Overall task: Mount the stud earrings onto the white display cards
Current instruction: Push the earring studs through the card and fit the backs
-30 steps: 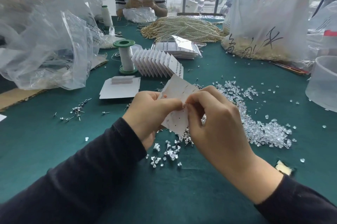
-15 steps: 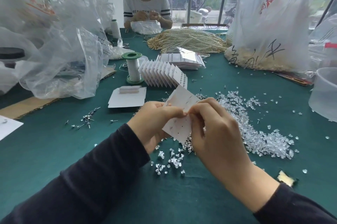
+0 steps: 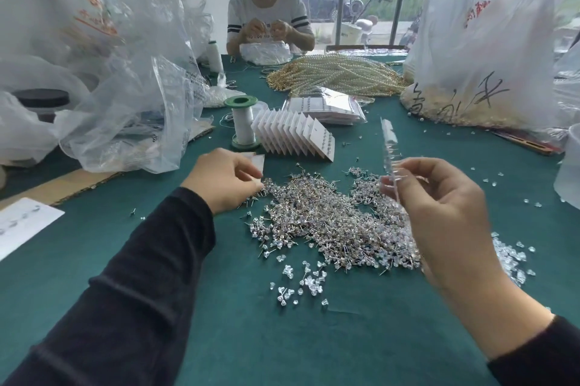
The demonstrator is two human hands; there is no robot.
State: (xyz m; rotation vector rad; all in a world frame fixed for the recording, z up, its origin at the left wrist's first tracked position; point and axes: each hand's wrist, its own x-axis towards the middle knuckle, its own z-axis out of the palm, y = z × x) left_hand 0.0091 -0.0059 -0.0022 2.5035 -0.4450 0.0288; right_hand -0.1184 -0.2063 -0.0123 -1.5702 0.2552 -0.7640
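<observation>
Standing edge-on, white display card [image 3: 390, 150] runs near-vertical, posts poking right, above stud earrings pile [image 3: 323, 222] | right hand [image 3: 439, 206] pinches its lower end | left hand [image 3: 224, 180] fingertips bunched at pile's edge, grip unclear

Matt green cloth covers the counter [image 3: 94, 244]. The stud earrings [image 3: 323, 219] are shiny metal pins with clear, glittering heads. The earring backs [image 3: 307, 282] are clear glossy plastic. The display card [image 3: 390, 153] is thin matt white paper. The plastic bags [image 3: 141, 121] are crinkled and translucent.
</observation>
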